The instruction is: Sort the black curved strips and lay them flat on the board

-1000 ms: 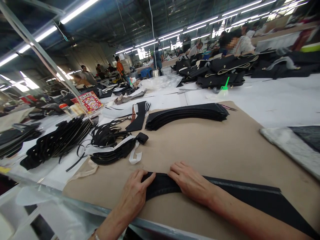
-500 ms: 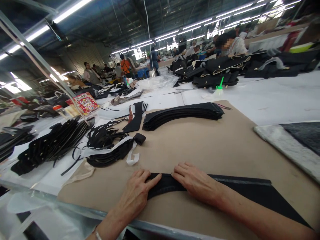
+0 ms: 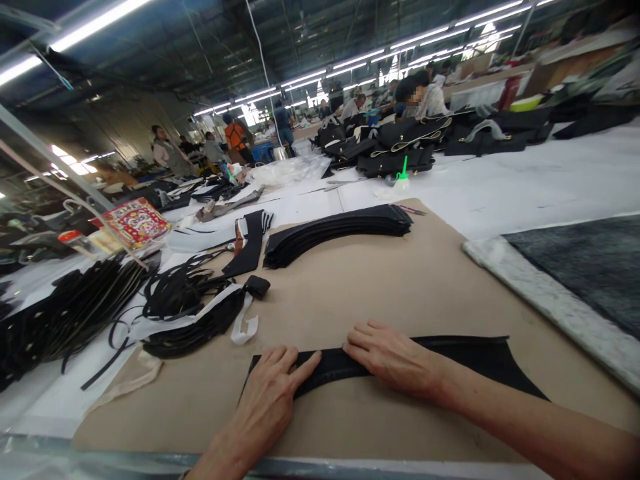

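A curved black panel (image 3: 460,350), leather-like, lies on the brown board (image 3: 425,287) in front of me. It has a narrow strip along its far edge. My left hand (image 3: 273,383) rests on the panel's left part, fingers stretched and thumb spread to the right along the strip. A short way to the right, my right hand (image 3: 385,353) has its fingers bent and close together, pressing the panel at its far edge; its thumb is hidden. Further back lies a stack of similar curved black panels (image 3: 340,233). Left of it is another black piece (image 3: 247,243).
Black straps (image 3: 180,293) with white tape pile up at the left, beside stacked black pieces (image 3: 75,307). A marble-like slab (image 3: 540,300) lies right. Behind are a green-tipped bottle (image 3: 403,175), tweezers (image 3: 413,210) and black bags (image 3: 395,143). Several people work in the background.
The panel has shifted left under my hands, so its left end now shows beyond my left hand. My view has turned a little to the right.
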A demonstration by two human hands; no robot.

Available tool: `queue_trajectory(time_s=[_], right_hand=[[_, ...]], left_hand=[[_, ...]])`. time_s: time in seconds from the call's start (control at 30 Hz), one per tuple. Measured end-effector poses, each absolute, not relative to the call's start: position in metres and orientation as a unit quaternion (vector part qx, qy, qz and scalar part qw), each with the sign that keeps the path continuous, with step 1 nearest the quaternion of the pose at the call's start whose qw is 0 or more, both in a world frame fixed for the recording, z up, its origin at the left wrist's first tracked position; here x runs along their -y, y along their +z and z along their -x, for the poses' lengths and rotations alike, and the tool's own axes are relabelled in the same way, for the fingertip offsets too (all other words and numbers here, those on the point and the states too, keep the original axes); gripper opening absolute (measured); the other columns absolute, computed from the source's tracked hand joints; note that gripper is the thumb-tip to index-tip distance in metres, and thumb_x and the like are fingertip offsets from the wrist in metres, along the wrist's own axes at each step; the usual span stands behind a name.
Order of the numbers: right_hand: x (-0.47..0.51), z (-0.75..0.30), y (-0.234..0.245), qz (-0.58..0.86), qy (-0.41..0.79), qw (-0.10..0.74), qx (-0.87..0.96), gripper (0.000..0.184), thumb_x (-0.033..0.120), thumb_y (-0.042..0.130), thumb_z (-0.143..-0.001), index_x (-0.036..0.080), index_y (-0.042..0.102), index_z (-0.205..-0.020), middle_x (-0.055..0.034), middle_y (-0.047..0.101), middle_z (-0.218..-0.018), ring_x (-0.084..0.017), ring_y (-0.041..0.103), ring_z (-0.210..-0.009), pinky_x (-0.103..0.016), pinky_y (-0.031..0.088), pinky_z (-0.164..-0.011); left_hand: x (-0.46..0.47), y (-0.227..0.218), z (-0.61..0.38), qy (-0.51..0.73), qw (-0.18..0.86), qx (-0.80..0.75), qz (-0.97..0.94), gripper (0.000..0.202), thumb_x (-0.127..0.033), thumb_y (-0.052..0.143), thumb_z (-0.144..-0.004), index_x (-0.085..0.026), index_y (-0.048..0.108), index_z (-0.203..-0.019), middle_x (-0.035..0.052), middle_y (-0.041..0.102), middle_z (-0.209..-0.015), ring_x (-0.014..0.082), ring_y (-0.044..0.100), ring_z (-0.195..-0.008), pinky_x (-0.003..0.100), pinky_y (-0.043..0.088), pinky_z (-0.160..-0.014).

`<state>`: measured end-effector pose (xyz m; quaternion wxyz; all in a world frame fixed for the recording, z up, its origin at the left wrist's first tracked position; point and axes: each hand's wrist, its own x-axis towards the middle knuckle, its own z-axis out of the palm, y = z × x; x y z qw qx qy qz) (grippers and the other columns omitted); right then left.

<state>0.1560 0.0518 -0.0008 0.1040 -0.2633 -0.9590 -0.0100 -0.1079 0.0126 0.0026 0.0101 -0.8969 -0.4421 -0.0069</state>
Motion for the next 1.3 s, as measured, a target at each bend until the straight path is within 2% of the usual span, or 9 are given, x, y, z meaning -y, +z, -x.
queue_trajectory(time_s=[0.17, 0.27, 0.33, 0.57, 0.7, 0.9, 1.07, 1.2, 1.3], right_hand=[[-0.051, -0.169, 0.002, 0.269, -0.009, 0.109, 0.957, 0.013, 0.01, 0.051, -0.091, 0.015, 0.062, -0.096, -0.0034, 0.06, -0.088, -0.018, 0.05, -0.082, -0.03, 0.04, -0.074], [-0.05, -0.176, 0.002, 0.276, -0.007, 0.113, 0.954, 0.014, 0.01, 0.051, -0.091, 0.016, 0.062, -0.095, -0.0033, 0.06, -0.088, -0.018, 0.05, -0.082, -0.03, 0.04, -0.074], [-0.05, -0.18, 0.001, 0.28, -0.008, 0.115, 0.953, 0.014, 0.01, 0.05, -0.091, 0.016, 0.062, -0.094, -0.0035, 0.06, -0.088, -0.018, 0.049, -0.082, -0.03, 0.04, -0.074], [-0.049, -0.187, 0.0, 0.282, -0.017, 0.112, 0.953, 0.015, 0.013, 0.05, -0.093, 0.016, 0.062, -0.102, -0.0035, 0.06, -0.089, -0.018, 0.05, -0.082, -0.03, 0.039, -0.073], [-0.05, -0.195, 0.001, 0.279, -0.023, 0.108, 0.954, 0.015, 0.013, 0.049, -0.095, 0.015, 0.062, -0.102, -0.0033, 0.06, -0.089, -0.018, 0.051, -0.081, -0.03, 0.039, -0.072], [-0.053, -0.211, 0.001, 0.269, -0.025, 0.108, 0.957, 0.014, 0.014, 0.047, -0.096, 0.015, 0.061, -0.093, -0.0025, 0.06, -0.087, -0.017, 0.048, -0.077, -0.031, 0.037, -0.071], [-0.054, -0.225, 0.0, 0.263, -0.025, 0.109, 0.958, 0.013, 0.015, 0.047, -0.096, 0.015, 0.06, -0.098, -0.0018, 0.06, -0.087, -0.017, 0.048, -0.077, -0.031, 0.035, -0.072], [-0.055, -0.233, -0.001, 0.262, -0.022, 0.115, 0.958, 0.012, 0.016, 0.048, -0.096, 0.016, 0.06, -0.099, -0.0021, 0.06, -0.088, -0.018, 0.048, -0.077, -0.032, 0.035, -0.07], [-0.055, -0.238, -0.002, 0.264, -0.017, 0.122, 0.957, 0.011, 0.016, 0.049, -0.096, 0.016, 0.06, -0.095, -0.002, 0.06, -0.087, -0.018, 0.047, -0.077, -0.032, 0.035, -0.069]], left_hand=[[-0.014, 0.0, 0.102, -0.034, 0.018, 0.452, 0.891, 0.059, -0.002, 0.039, -0.086, -0.033, 0.048, -0.135, 0.0075, 0.055, -0.103, 0.0218, 0.051, -0.091, 0.039, 0.046, -0.079], [-0.016, -0.003, 0.097, -0.077, -0.001, 0.424, 0.902, 0.052, 0.001, 0.037, -0.084, -0.022, 0.055, -0.127, 0.009, 0.055, -0.116, 0.0217, 0.05, -0.103, 0.038, 0.045, -0.089], [-0.016, -0.003, 0.092, -0.077, -0.018, 0.415, 0.906, 0.047, 0.001, 0.037, -0.084, -0.017, 0.056, -0.123, 0.0086, 0.058, -0.112, 0.0208, 0.051, -0.101, 0.037, 0.045, -0.089], [-0.016, 0.003, 0.076, -0.001, 0.039, 0.41, 0.911, 0.063, -0.002, 0.043, -0.085, -0.03, 0.04, -0.14, 0.005, 0.056, -0.094, 0.0201, 0.05, -0.084, 0.036, 0.046, -0.076], [-0.017, -0.001, 0.07, -0.013, 0.043, 0.416, 0.908, 0.056, -0.002, 0.041, -0.085, -0.028, 0.048, -0.134, 0.006, 0.057, -0.096, 0.0207, 0.052, -0.085, 0.036, 0.047, -0.076], [-0.02, -0.004, 0.056, -0.036, 0.007, 0.385, 0.922, 0.043, 0.0, 0.04, -0.084, -0.014, 0.056, -0.121, 0.0084, 0.06, -0.105, 0.0211, 0.053, -0.093, 0.036, 0.046, -0.086], [-0.021, 0.002, 0.042, 0.016, 0.044, 0.381, 0.924, 0.062, -0.002, 0.043, -0.083, -0.023, 0.039, -0.141, 0.0063, 0.058, -0.095, 0.0215, 0.052, -0.084, 0.038, 0.047, -0.077], [-0.021, 0.003, 0.033, 0.018, 0.069, 0.4, 0.914, 0.062, 0.0, 0.042, -0.081, -0.027, 0.046, -0.136, 0.0079, 0.057, -0.101, 0.0222, 0.052, -0.088, 0.037, 0.046, -0.077], [-0.022, 0.001, 0.024, -0.006, 0.047, 0.4, 0.915, 0.053, 0.001, 0.04, -0.081, -0.021, 0.054, -0.127, 0.0092, 0.056, -0.113, 0.0219, 0.052, -0.098, 0.036, 0.045, -0.085]])
